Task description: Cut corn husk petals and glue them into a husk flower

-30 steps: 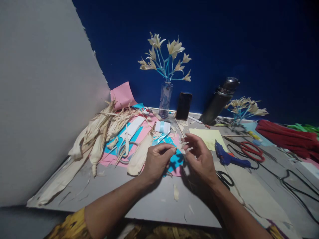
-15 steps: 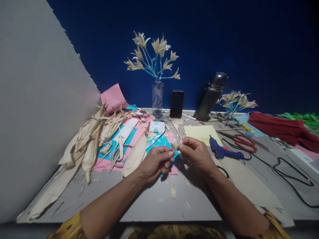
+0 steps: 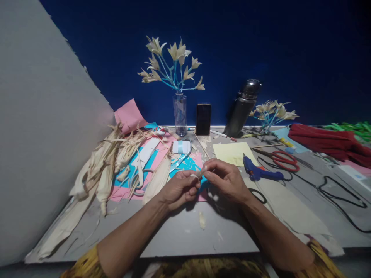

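Note:
Over the middle of the table, my left hand [image 3: 180, 190] is closed in a pinch on a small pale piece of corn husk [image 3: 198, 175]. My right hand [image 3: 227, 180] pinches the other end of that piece, thumb and forefinger together. Fingers cover most of it, so its full shape is hidden. Below the hands lie blue paper [image 3: 188, 164] with husk scraps and pink paper. A broad strip of corn husk [image 3: 158, 177] rests just left of my left hand. Right of my right hand is a blue glue gun [image 3: 262, 175].
Dried corn husks [image 3: 106, 185] heap up at the left. Behind stand a glass vase [image 3: 180, 116] of husk flowers, a phone [image 3: 203, 119] and a leaning flask [image 3: 242, 110]. Red-handled scissors [image 3: 285, 161], a black cable [image 3: 327, 189] and red cloth [image 3: 327, 143] lie at the right.
My right hand has shifted slightly left, and the fingertips of both hands have come closer around the husk piece. The camera view has turned a little to the right.

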### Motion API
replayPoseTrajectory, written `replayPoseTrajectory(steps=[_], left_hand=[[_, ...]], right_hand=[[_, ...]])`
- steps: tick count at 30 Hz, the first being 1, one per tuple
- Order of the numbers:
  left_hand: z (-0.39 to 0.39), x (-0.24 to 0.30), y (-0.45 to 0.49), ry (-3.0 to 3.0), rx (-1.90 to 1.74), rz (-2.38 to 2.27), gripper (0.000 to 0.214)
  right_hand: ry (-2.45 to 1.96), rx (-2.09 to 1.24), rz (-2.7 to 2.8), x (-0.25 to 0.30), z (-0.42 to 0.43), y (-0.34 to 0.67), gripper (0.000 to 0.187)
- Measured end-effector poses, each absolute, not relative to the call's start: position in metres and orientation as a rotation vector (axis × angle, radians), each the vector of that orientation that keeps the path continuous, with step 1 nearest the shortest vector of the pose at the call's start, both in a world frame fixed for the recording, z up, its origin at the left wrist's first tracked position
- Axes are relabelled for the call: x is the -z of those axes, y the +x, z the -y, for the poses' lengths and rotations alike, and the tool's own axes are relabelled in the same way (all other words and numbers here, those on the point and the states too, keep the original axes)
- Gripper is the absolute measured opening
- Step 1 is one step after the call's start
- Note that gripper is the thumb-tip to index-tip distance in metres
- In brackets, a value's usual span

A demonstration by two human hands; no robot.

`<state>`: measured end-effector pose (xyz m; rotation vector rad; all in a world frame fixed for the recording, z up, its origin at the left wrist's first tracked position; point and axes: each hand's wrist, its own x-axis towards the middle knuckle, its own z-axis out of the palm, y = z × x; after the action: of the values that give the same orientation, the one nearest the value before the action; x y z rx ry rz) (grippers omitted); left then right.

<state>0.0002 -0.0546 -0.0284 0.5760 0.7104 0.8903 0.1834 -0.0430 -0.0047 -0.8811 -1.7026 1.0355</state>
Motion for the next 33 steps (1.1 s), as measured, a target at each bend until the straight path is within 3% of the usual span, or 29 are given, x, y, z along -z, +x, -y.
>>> replayPoseTrajectory(steps=[11,33], left_hand=[[0.0531,0.0315,0.0,0.663,-0.882,-0.747,0.02],[0.0542,0.0305,0.0036,0.733,-0.911,-0.723,0.035]], right_hand=[[-0.836,-0.957,1.759,-0.001,0.046,0.1837,0.01],[-0.965,-0.941,1.724,-0.0031,0.0495,0.1796,0.011]])
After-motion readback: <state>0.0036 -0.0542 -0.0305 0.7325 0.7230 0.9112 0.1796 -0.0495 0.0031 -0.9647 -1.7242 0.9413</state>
